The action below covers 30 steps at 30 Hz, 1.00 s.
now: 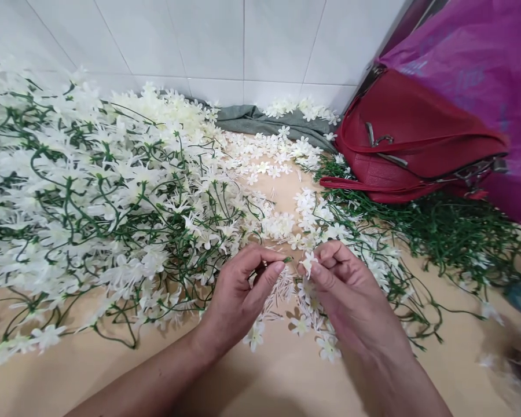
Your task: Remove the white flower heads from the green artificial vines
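Observation:
My left hand (247,286) pinches a green artificial flower stem (287,259) between thumb and forefinger; only its tip shows past the fingers. Close beside it, my right hand (351,289) grips a small white artificial flower (308,264) by its petals. A narrow gap separates the stem tip from the flower. Below and behind the hands lie thin white stamens (282,292) and loose white blossoms (329,346) on the tan tabletop (226,382). To the left rises a large heap of white flowers on curled green stems (113,202).
A red handbag (417,127) rests at the back right, partly over bare green stems (455,231). Behind it is a purple plastic bag (469,69). Grey-green cloth (252,120) lies along the white tiled wall (278,40). More loose petals (269,153) are scattered toward the back.

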Tool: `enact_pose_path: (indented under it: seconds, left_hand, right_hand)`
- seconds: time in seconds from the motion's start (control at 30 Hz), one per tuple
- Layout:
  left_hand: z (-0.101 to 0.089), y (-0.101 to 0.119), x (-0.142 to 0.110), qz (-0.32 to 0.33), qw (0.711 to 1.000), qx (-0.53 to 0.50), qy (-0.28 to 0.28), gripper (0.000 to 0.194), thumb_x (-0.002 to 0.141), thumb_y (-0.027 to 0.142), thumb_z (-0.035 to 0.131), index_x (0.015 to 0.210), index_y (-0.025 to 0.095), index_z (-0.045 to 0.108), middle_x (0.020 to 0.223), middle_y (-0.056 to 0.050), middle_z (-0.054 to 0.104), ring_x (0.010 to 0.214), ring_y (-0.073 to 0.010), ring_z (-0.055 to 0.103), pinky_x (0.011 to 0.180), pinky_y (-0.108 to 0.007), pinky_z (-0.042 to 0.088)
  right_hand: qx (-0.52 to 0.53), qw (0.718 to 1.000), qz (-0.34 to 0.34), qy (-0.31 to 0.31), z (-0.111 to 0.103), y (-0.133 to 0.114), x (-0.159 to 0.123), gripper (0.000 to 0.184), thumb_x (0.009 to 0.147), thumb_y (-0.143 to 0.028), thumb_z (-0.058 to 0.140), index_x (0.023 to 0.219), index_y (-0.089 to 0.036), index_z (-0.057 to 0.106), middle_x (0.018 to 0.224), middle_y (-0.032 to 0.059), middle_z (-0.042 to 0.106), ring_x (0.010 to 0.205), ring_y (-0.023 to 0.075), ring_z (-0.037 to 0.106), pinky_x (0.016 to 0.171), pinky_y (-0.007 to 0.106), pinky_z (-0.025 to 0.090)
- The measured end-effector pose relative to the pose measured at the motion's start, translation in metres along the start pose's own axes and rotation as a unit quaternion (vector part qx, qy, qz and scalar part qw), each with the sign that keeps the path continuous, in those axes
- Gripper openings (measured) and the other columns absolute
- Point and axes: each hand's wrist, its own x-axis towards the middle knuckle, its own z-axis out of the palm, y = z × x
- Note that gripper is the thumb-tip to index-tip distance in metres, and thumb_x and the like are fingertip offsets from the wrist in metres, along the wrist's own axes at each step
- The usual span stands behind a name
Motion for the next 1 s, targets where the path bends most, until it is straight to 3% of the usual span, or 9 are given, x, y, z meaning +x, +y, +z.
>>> enact_pose_path:
  seconds: [0.5, 0.7, 1.0]
  left_hand:
    - [0.001, -0.006, 0.001, 0.138, 0.985, 0.097, -0.032, 0.01, 0.098, 0.01, 0.062, 0.101, 0.016, 0.069, 0.086, -0.004, 0.069, 0.083, -0.0141, 0.064, 0.076, -0.024, 0.05]
    - [0.001, -0.01, 0.001, 0.123, 0.985, 0.103, -0.069, 0.01, 0.1, 0.01, 0.059, 0.097, 0.016, 0.066, 0.082, -0.002, 0.064, 0.078, -0.0123, 0.06, 0.073, -0.021, 0.048]
    - [0.002, -0.017, -0.001, 0.094, 0.99, 0.08, -0.074, 0.014, 0.101, 0.013, 0.058, 0.088, 0.017, 0.06, 0.073, 0.002, 0.059, 0.071, -0.0115, 0.057, 0.068, -0.021, 0.044]
  right_hand:
    - [-0.014, 0.997, 0.076, -0.028, -0.005, -0.003, -0.001, 0.04, 0.066, -0.039, 0.093, 0.073, -0.022, 0.057, 0.071, -0.0035, 0.057, 0.061, 0.0126, 0.052, 0.059, 0.025, 0.046]
    - [-0.015, 0.993, 0.103, -0.047, -0.008, 0.002, 0.0, 0.037, 0.069, -0.039, 0.092, 0.075, -0.022, 0.06, 0.071, -0.0044, 0.056, 0.064, 0.0125, 0.05, 0.061, 0.025, 0.043]
    - [0.0, 0.988, 0.145, -0.044, -0.007, 0.002, -0.001, 0.038, 0.071, -0.039, 0.092, 0.077, -0.021, 0.059, 0.073, -0.0046, 0.054, 0.067, 0.0111, 0.044, 0.064, 0.024, 0.036]
